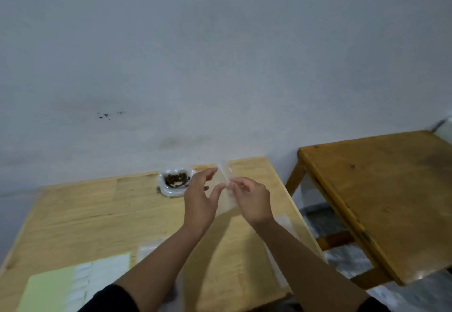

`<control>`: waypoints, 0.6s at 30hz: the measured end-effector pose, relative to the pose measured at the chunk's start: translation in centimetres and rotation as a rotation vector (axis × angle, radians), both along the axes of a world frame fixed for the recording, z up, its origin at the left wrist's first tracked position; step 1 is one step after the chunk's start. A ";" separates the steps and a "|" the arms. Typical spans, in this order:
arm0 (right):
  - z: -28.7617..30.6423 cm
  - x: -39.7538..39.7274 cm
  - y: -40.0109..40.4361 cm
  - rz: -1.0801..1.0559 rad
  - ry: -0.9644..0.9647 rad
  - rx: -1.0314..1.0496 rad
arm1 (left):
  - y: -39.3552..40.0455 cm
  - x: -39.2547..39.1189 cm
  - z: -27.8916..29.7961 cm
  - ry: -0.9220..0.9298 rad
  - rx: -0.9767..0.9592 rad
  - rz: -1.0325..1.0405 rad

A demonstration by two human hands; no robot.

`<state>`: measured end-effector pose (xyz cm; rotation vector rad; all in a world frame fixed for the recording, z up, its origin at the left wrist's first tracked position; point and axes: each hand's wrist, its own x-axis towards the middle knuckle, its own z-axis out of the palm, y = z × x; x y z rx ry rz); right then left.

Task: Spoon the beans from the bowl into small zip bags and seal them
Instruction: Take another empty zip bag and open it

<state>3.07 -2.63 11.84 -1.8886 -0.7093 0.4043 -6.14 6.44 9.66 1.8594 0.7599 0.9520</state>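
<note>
Right hand (252, 201) pinching one zip bag (226, 195); left hand (200, 201) spread; one bowl (175, 182), perhaps beans.

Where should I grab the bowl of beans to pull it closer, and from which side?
Take the bowl by its near rim, coming from the front left of the table. It sits by the far edge against the wall, and the left hand and the zip bag crowd its right side.

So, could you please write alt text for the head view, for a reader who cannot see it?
Above a light wooden table, a right hand pinches a clear zip bag while the open left hand reaches toward it. A white bowl of dark beans sits behind, near a pale wall.
</note>
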 end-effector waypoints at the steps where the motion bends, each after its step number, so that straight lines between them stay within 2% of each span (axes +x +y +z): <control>1: 0.5 -0.9 0.9 0.027 0.079 0.045 | 0.3 -0.6 0.0 -0.005 -0.019 -0.012; 5: 1.6 -4.0 3.8 0.150 0.294 0.138 | 2.2 -3.4 0.6 -0.050 -0.093 0.024; 8: 1.6 -5.7 5.3 0.246 0.367 0.155 | 4.0 -5.5 0.8 -0.042 -0.124 0.052; 14: 1.1 -8.7 8.0 0.293 0.299 0.154 | 6.9 -8.9 0.7 -0.063 -0.269 0.059; 18: 0.0 -9.4 8.9 0.271 0.154 0.117 | 7.5 -10.0 0.9 -0.114 -0.413 0.001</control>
